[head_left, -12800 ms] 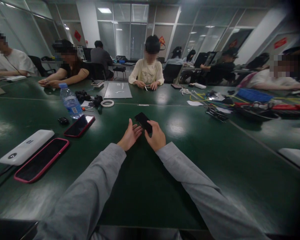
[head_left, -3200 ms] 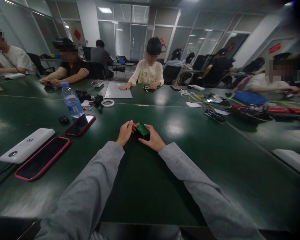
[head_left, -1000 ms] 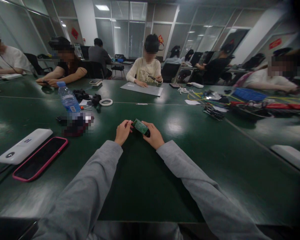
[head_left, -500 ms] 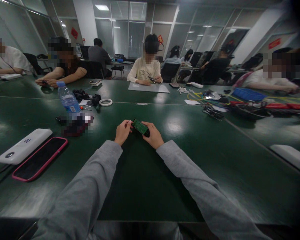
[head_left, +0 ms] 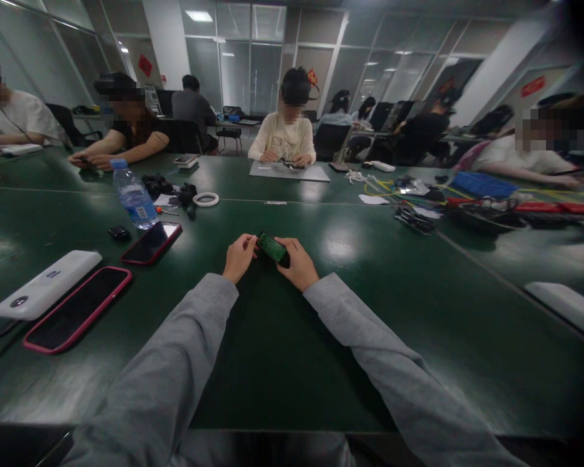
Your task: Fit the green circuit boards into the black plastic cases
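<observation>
At mid-view, the right hand (head_left: 299,264) grips the right end of the green-faced device (head_left: 273,248) over the surface (head_left: 296,370); the left hand (head_left: 240,257) curls at its left end, pinch indeterminate. Apparent step: two-handed handling. The next move calls for a steady right-hand grip.

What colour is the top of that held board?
Mostly green; the board shows best in the head view.

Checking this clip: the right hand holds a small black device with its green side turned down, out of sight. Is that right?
Not quite: the head view shows the green side facing up, in plain sight. The right hand does hold the small black device.
</observation>
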`<state>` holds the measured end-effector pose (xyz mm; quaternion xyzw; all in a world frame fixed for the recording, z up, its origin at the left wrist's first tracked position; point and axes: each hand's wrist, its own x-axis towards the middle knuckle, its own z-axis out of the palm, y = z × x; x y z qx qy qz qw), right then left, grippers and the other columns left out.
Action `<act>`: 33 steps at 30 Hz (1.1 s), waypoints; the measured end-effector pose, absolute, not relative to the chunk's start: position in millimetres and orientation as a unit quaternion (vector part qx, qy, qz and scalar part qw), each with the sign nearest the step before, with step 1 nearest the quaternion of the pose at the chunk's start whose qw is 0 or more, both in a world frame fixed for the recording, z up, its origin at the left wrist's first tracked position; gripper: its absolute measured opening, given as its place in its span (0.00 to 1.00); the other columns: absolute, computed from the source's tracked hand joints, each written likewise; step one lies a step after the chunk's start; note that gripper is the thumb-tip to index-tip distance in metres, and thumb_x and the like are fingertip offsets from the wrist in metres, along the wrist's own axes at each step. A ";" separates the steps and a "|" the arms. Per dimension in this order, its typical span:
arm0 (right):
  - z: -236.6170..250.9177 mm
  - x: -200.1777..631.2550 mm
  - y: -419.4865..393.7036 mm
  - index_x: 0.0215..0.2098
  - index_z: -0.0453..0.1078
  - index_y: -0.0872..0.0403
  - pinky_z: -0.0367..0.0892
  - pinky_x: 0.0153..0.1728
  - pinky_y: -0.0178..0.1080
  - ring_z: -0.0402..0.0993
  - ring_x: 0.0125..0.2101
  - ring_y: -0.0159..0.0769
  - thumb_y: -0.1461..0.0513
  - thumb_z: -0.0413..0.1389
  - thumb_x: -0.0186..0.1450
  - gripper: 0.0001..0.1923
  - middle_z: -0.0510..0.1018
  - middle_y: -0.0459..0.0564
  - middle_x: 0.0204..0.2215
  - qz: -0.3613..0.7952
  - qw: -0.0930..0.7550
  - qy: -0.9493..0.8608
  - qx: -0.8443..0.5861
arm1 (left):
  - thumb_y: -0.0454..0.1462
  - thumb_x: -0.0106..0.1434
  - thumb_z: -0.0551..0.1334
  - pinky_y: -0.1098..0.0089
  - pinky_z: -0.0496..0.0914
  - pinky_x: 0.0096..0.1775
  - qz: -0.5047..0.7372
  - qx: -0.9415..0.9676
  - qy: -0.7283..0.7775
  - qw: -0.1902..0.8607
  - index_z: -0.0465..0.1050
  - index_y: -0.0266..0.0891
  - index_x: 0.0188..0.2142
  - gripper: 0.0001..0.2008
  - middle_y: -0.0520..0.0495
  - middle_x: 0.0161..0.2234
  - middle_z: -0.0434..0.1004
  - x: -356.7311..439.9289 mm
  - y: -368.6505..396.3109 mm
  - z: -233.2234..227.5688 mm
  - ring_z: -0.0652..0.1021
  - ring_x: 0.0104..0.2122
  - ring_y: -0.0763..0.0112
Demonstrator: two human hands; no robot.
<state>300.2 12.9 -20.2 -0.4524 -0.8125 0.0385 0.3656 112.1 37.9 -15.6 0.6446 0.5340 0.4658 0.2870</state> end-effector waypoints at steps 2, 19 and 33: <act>-20.2 300.0 12.8 0.56 0.56 0.49 0.64 0.50 0.46 0.63 0.50 0.42 0.67 0.57 0.53 0.33 0.63 0.53 0.49 0.030 0.364 -0.812 -0.455 | 0.47 0.64 0.51 0.72 0.66 0.32 0.462 0.648 0.535 0.285 0.70 0.41 0.37 0.15 0.50 0.30 0.77 112.3 37.6 -15.2 0.75 0.23 0.75; -17.4 299.8 10.4 0.57 0.56 0.48 0.64 0.49 0.48 0.61 0.52 0.43 0.70 0.56 0.52 0.35 0.61 0.53 0.51 0.004 0.361 -0.814 -0.455 | 0.46 0.62 0.55 0.71 0.65 0.31 0.459 0.665 0.513 0.290 0.70 0.43 0.37 0.12 0.51 0.31 0.77 111.4 35.0 -15.0 0.75 0.23 0.74; -10.8 297.1 4.4 0.57 0.56 0.47 0.63 0.51 0.48 0.61 0.52 0.43 0.71 0.56 0.51 0.36 0.61 0.53 0.52 -0.015 0.355 -0.822 -0.444 | 0.44 0.63 0.54 0.72 0.66 0.31 0.437 0.682 0.521 0.269 0.68 0.43 0.37 0.09 0.52 0.30 0.78 110.6 36.6 -17.1 0.76 0.24 0.74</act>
